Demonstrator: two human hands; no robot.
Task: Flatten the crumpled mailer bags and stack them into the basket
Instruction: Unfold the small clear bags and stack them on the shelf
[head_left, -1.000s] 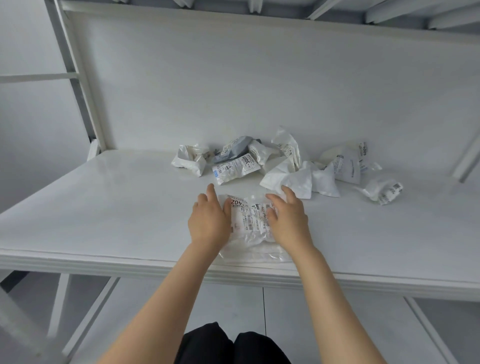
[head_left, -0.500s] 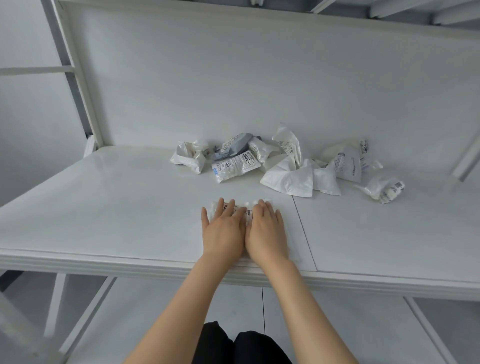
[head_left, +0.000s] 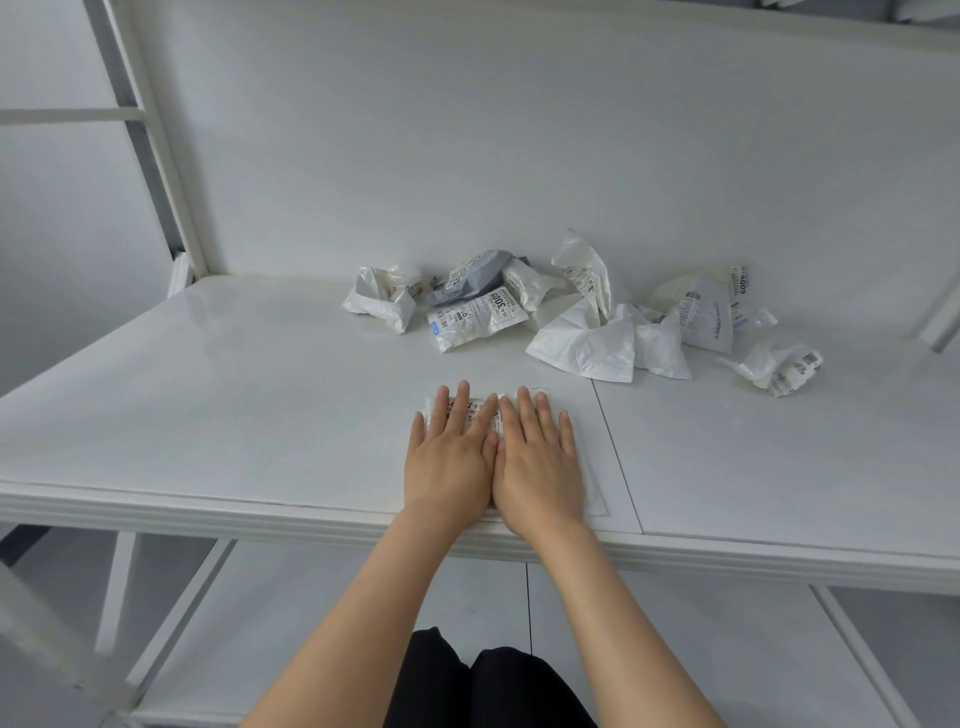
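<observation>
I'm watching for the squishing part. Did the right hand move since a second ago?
Yes. The right hand slid left and back from the crumpled pile toward the table's front edge; it now touches the left hand on the mailer bag.

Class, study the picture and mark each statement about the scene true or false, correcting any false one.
1. The left hand and right hand lie flat on one mailer bag. True.
2. The crumpled bags lie at the back of the table, near the wall. True.
3. The mailer bag lies there too. False: it lies near the table's front edge.
4. The left hand grips the grey bag. False: it lies untouched among the crumpled bags.
</observation>
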